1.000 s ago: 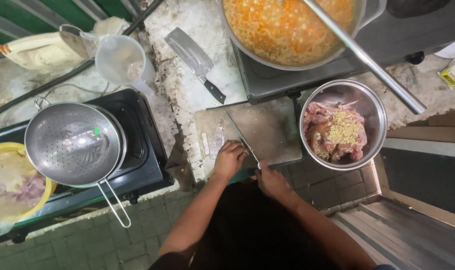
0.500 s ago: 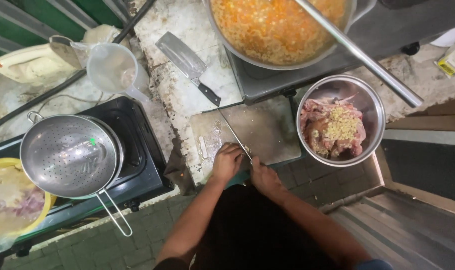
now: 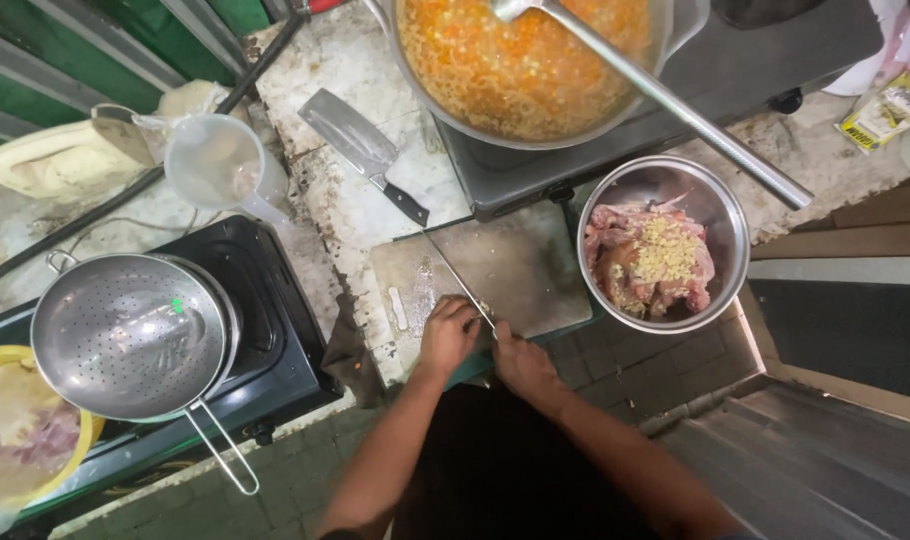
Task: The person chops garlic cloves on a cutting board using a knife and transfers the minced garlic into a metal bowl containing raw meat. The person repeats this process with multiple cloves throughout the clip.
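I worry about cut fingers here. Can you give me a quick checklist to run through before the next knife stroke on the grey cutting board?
1. Right hand grips the thin-bladed knife at its handle end: ok.
2. Left hand fingers kept off the blade: cannot tell, they sit right against it.
3. Grey rectangular cutting board lies flat on the worn stone counter: ok.
4. Steel cleaver with black handle lies away from both hands: ok.
5. Round steel bowl of raw meat sits close by, touching the board's right edge: ok.
6. What is being cut: cannot tell, hidden under the left hand.
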